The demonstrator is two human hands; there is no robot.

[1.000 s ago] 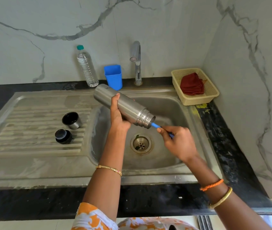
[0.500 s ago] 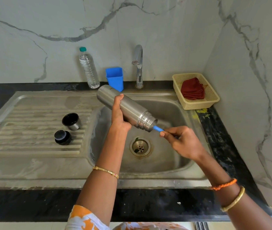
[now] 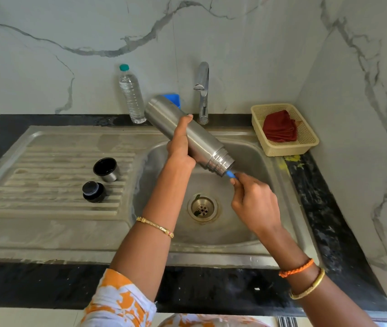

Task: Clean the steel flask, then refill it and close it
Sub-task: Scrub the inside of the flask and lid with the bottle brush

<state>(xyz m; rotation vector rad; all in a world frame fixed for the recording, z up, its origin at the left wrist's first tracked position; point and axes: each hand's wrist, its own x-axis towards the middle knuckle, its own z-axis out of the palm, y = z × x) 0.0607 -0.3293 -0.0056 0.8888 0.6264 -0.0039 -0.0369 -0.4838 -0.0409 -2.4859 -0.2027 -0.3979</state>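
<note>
My left hand [image 3: 180, 145] grips the steel flask [image 3: 199, 140] around its middle, holding it tilted over the sink basin [image 3: 253, 152] with its open mouth pointing down and right. My right hand [image 3: 253, 204] holds the blue handle of a brush [image 3: 231, 174]; only a short piece of handle shows outside the flask's mouth, and the brush end is hidden inside. On the draining board [image 3: 46, 175] to the left stand the flask's steel cup [image 3: 106, 169], mouth up, and its black stopper [image 3: 93, 191].
A clear water bottle [image 3: 131, 95] with a teal cap, a blue cup [image 3: 173, 99] partly hidden behind the flask, and the tap [image 3: 202, 90] stand at the back. A yellow basket [image 3: 304, 138] holding a red cloth [image 3: 279, 126] sits at the right. The drain [image 3: 202, 207] lies below.
The brush handle has gone deeper into the flask as my right hand moved toward its mouth. The flask has risen slightly toward the tap.
</note>
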